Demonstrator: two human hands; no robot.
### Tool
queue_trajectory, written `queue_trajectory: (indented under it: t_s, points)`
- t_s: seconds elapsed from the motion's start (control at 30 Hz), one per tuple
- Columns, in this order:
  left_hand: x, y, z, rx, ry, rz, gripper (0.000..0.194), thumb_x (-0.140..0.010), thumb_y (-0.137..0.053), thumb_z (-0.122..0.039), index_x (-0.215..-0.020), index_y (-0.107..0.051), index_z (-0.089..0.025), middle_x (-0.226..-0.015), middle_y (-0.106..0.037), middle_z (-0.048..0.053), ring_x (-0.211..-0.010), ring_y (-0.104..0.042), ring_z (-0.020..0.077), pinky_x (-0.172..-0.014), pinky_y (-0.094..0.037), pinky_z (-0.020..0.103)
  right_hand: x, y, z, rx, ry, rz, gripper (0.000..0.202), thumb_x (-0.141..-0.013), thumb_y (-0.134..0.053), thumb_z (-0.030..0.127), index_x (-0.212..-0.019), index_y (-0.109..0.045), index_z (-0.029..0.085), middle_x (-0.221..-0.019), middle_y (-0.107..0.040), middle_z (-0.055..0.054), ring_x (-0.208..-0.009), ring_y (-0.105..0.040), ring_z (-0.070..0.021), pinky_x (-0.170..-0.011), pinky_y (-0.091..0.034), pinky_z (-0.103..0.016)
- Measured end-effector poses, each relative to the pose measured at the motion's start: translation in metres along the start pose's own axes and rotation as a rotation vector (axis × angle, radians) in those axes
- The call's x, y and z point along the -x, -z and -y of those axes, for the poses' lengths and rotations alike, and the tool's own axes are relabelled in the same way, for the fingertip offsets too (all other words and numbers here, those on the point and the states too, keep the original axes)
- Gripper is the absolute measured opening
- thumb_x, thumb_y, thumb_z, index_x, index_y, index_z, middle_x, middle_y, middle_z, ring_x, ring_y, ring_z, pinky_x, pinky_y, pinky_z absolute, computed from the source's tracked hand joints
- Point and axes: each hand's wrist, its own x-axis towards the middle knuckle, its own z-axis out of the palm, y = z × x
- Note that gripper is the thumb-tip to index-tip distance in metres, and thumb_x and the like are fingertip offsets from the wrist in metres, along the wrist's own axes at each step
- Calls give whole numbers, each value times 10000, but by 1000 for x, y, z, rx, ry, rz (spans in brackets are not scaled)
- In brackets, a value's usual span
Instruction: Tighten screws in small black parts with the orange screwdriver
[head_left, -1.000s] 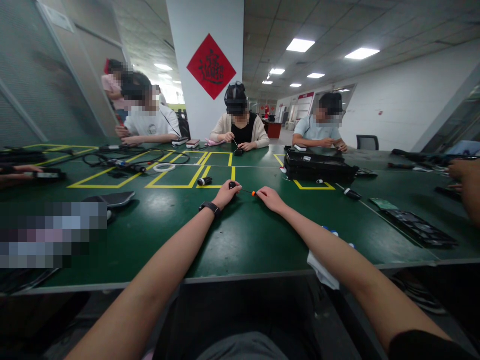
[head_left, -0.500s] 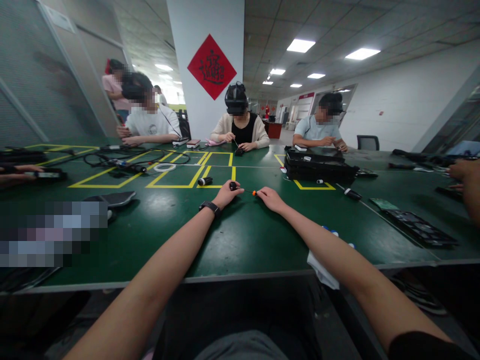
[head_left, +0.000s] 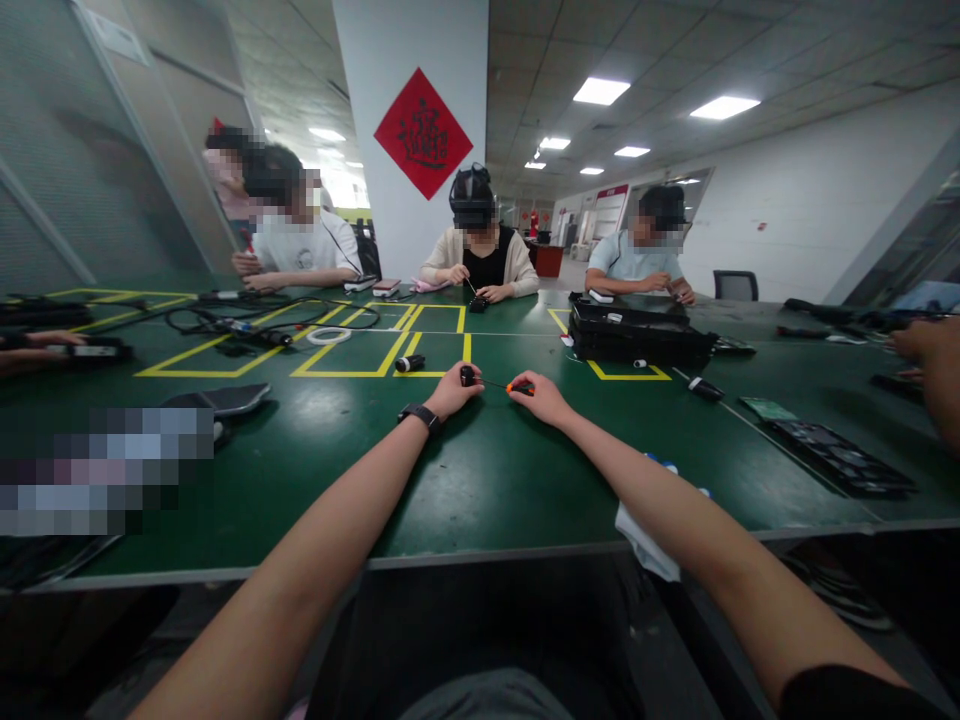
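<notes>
My left hand (head_left: 450, 392) is closed around a small black cylindrical part (head_left: 467, 375), whose exact kind I cannot make out. In my right hand (head_left: 546, 400) is a screwdriver (head_left: 520, 389) with an orange and black handle, gripped between thumb and fingers. Its thin shaft lies level and points left, with the tip reaching the black part. Both hands are just above the green table (head_left: 495, 480). Beyond my left hand lies a black and white cylindrical piece (head_left: 409, 363).
Cables (head_left: 247, 325) and a white ring (head_left: 328, 336) lie at the left. A black housing (head_left: 641, 332) stands at the right, near a black frame with a green board (head_left: 832, 450). Several people sit around the table; a person's arm (head_left: 941, 370) reaches in from the right.
My right hand's fingers have shifted on the screwdriver, so more of its orange and black handle shows. My left hand keeps the black part in nearly the same place.
</notes>
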Motion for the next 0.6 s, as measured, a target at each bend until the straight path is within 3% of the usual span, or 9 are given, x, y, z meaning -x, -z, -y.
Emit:
queue_trajectory:
  t_s: [0.2,0.43,0.6]
  points:
    - [3,-2,-5,-55,-27,-11,333,-537,-664,-268,-814,-512,-164,-660,-556,-20,-603,-517,104,-634,-411,265,-1,1,1,80,73,64,271,-801,-445,358,-791,-619,150,-792,-581,-49,-763,-485,-135,-720,-347,-262]
    - [1,-4,-7,-147,-14,-121,343,-476,-705,-337,-711,-529,-160,-582,-536,-22,-514,-470,97,-556,-374,250,2,0,4,65,76,55,230,-765,-499,353,-851,-593,162,-812,-575,-34,-781,-482,-136,-708,-350,-252]
    - [-2,-9,-4,-222,-12,-149,272,-546,-658,-379,-658,-533,-164,-545,-522,-13,-472,-457,101,-528,-360,254,2,1,3,34,63,64,239,-747,-518,359,-868,-580,163,-812,-576,-28,-750,-491,-128,-678,-362,-242]
